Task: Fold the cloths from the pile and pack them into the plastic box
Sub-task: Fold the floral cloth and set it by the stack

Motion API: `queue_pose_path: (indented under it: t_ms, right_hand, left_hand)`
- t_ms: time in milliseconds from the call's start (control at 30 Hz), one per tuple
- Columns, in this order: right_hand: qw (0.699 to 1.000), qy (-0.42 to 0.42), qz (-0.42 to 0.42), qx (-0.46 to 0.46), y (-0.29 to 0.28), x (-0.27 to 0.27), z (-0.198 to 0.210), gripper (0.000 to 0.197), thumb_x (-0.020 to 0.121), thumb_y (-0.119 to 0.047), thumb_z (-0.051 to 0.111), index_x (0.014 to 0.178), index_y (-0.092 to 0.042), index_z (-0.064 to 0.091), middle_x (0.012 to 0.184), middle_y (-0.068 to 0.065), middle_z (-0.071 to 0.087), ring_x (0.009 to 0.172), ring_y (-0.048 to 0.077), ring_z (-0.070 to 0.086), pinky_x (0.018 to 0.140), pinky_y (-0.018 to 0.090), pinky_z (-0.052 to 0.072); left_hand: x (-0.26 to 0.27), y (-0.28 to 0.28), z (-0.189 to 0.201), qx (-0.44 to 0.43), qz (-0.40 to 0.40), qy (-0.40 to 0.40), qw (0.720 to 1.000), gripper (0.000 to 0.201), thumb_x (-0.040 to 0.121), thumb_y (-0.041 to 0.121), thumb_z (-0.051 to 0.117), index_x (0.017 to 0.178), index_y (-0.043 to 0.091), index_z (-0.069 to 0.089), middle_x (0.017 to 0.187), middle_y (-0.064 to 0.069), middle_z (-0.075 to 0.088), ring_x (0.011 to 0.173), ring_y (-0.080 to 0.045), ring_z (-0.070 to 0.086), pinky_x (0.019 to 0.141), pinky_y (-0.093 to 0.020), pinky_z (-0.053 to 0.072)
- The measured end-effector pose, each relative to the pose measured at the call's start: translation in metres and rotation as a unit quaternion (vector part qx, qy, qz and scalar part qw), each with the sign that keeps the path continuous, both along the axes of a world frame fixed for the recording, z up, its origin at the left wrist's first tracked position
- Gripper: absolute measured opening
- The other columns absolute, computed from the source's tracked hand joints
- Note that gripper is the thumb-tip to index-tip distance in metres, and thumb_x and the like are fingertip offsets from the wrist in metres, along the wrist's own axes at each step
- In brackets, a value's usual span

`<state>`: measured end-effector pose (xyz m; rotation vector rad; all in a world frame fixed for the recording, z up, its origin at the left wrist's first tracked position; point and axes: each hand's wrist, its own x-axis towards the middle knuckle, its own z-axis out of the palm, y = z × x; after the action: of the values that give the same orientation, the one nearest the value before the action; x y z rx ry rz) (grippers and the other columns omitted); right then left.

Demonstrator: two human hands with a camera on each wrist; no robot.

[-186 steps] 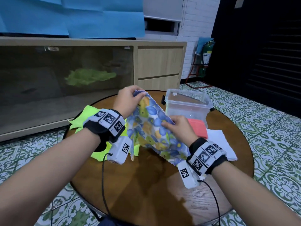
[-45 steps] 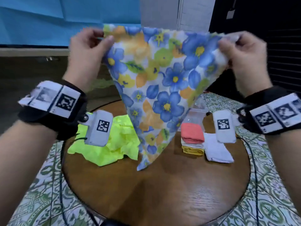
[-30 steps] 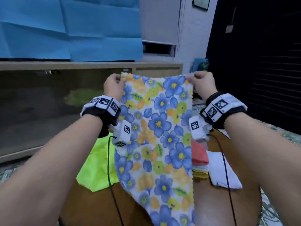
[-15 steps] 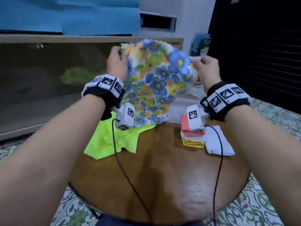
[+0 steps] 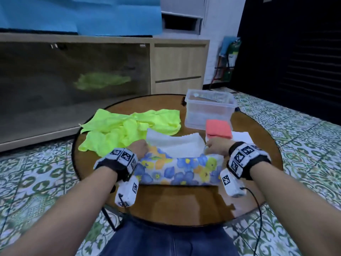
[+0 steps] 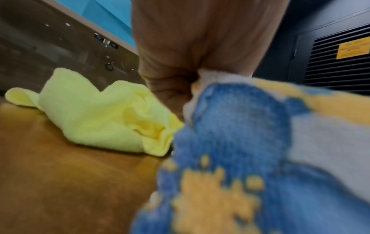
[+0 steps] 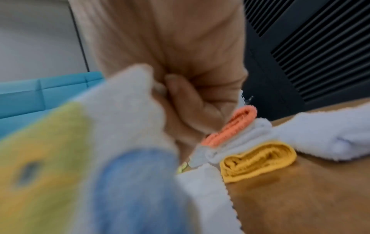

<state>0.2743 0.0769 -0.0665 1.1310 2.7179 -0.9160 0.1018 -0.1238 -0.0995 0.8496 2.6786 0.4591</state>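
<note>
A blue-and-yellow flowered cloth (image 5: 177,169) lies on the round wooden table (image 5: 177,202), its far part turned white side up (image 5: 175,143). My left hand (image 5: 139,148) pinches its left corner (image 6: 202,79) and my right hand (image 5: 215,147) pinches its right corner (image 7: 148,79), both low over the table. A crumpled neon-yellow cloth (image 5: 129,128) lies left of it. A clear plastic box (image 5: 209,108) stands at the back right. In front of the box sits a stack of folded cloths with a coral one (image 5: 218,128) on top, a white and a yellow one (image 7: 258,159) under it.
A folded white cloth (image 5: 241,136) lies right of the stack. A long wooden cabinet (image 5: 179,67) with a dark glass front stands behind the table. Patterned floor tiles (image 5: 299,145) surround the table, and cables hang from both wrist cameras.
Both hands have come down from holding the flowered cloth spread in the air. The cloth now lies on the table with its far part turned white side up.
</note>
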Motion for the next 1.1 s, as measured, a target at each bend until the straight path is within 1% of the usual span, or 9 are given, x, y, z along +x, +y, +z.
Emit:
queue_pose_path:
  t_ms: [133,300,367,500,633,833,967,1033,1100]
  right_hand:
    - [0.992,0.119,-0.023,0.036,0.015,-0.01,-0.013,0.017,0.095,-0.006,0.043,0.106,0.001,0.055,0.077,0.011,0.049,0.058,0.019,0.041,0.038,0.015,0.026]
    - [0.965,0.251,-0.055,0.05,0.025,-0.023,-0.009,0.013,0.097,-0.007,0.042,0.088,-0.012,0.035,0.061,0.002,0.03,0.051,0.014,0.026,0.042,0.021,0.018]
    - [0.963,0.26,-0.031,0.065,0.031,-0.03,-0.017,0.015,0.095,-0.001,0.042,0.086,-0.013,0.037,0.066,0.003,0.036,0.058,0.017,0.034,0.048,0.025,0.026]
    - [0.977,0.144,0.074,0.141,0.032,-0.042,-0.044,0.03,0.09,0.0,0.048,0.118,-0.009,0.052,0.122,0.011,0.051,0.105,0.029,0.054,0.085,0.034,0.041]
    - [0.941,0.044,0.214,0.257,0.02,-0.047,-0.045,0.05,0.091,-0.011,0.05,0.139,-0.018,0.041,0.153,0.004,0.026,0.138,0.021,0.029,0.11,0.03,0.027]
    - [0.882,-0.308,0.338,0.115,0.003,-0.043,-0.034,0.079,0.095,-0.045,0.047,0.151,-0.029,-0.007,0.159,0.003,-0.012,0.146,0.029,0.004,0.114,0.049,0.023]
    - [0.821,-0.394,0.393,0.129,-0.01,-0.029,-0.012,0.076,0.094,-0.052,0.044,0.15,-0.034,-0.005,0.158,-0.002,-0.012,0.145,0.025,0.012,0.112,0.043,0.026]
    - [0.81,-0.411,0.402,0.116,-0.016,-0.02,-0.001,0.067,0.097,-0.045,0.042,0.151,-0.03,0.005,0.16,-0.002,-0.001,0.145,0.023,0.013,0.111,0.039,0.022]
    - [0.846,-0.367,0.379,0.074,-0.013,-0.018,0.006,0.053,0.099,-0.035,0.044,0.147,-0.022,0.028,0.144,0.001,0.041,0.124,0.019,0.046,0.097,0.029,0.037]
  left_hand:
    - [-0.009,0.007,-0.007,0.155,0.056,0.005,0.986,0.031,0.101,0.016,0.036,0.125,-0.001,0.041,0.11,-0.03,0.059,0.097,-0.039,0.058,0.071,-0.039,0.04]
    - [-0.024,0.02,-0.007,0.242,0.087,0.009,0.966,0.03,0.101,0.021,0.036,0.124,0.003,0.043,0.074,-0.014,0.057,0.06,-0.028,0.049,0.054,-0.032,0.031]
    - [-0.029,0.026,-0.012,0.242,0.084,0.023,0.966,0.03,0.1,0.022,0.038,0.122,0.002,0.046,0.087,-0.014,0.058,0.062,-0.024,0.049,0.058,-0.033,0.035]
    - [-0.035,0.035,-0.024,0.174,0.088,0.057,0.979,0.032,0.097,0.021,0.047,0.123,0.003,0.051,0.125,-0.017,0.046,0.095,-0.032,0.058,0.08,-0.037,0.044]
    - [-0.044,0.04,-0.033,0.126,0.089,-0.012,0.988,0.032,0.095,0.023,0.049,0.122,0.006,0.05,0.112,-0.017,0.06,0.084,-0.028,0.057,0.07,-0.033,0.044]
    - [-0.052,0.035,-0.028,-0.055,0.021,-0.007,0.998,0.014,0.093,0.013,0.052,0.084,0.005,0.06,0.088,-0.019,0.059,0.088,-0.03,0.061,0.057,-0.025,0.038]
    - [-0.039,0.026,-0.011,-0.166,-0.051,-0.029,0.984,0.043,0.09,0.004,0.052,0.056,0.014,0.028,0.053,-0.006,0.027,0.045,-0.015,0.028,0.043,-0.017,0.024]
    - [-0.038,0.021,-0.008,-0.196,-0.079,-0.04,0.977,0.034,0.089,0.007,0.054,0.06,0.014,0.038,0.054,0.0,0.036,0.045,-0.01,0.034,0.041,-0.012,0.031]
    - [-0.037,0.015,-0.004,-0.215,-0.085,-0.07,0.97,0.023,0.088,0.015,0.059,0.067,0.019,0.051,0.058,0.007,0.053,0.048,-0.003,0.05,0.048,-0.012,0.042]
